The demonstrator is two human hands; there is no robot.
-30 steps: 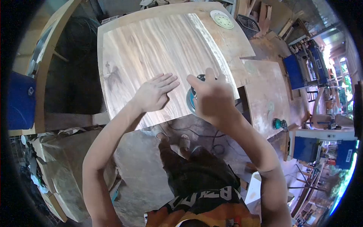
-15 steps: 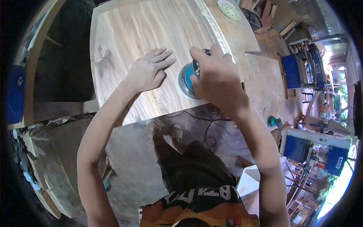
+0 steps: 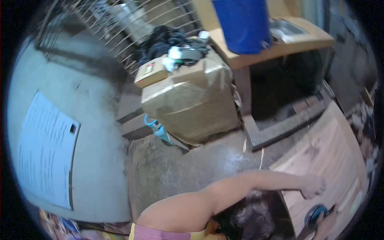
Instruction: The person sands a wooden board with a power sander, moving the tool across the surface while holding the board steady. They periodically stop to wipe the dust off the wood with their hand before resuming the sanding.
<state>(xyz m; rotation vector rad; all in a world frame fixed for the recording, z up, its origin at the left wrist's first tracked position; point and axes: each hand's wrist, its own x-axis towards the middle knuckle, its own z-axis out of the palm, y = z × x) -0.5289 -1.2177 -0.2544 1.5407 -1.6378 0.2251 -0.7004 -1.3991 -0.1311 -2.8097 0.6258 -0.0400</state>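
A pale wooden panel (image 3: 338, 160) with streaked grain lies at the right side of the head view. My left hand (image 3: 313, 186) rests palm down on its surface, fingers apart and holding nothing. Lower right, my right hand (image 3: 329, 226) grips a sander (image 3: 315, 216) with a blue-green body and round base. The sander sits on the panel, a short way from my left hand. Motion and the view's dark edge blur the right hand's fingers in part.
A paper-covered box (image 3: 192, 108) carries dark clothing and a small carton (image 3: 151, 74). Beyond it, a blue cooler (image 3: 244, 26) stands on a wooden counter (image 3: 292, 48) beside a metal sink (image 3: 288, 29). A written sheet (image 3: 48, 152) hangs on the left wall (image 3: 100, 160).
The view has swung left, moving the panel and both hands to the lower right. The wall, counter and cooler now show. My right hand still holds the sander.
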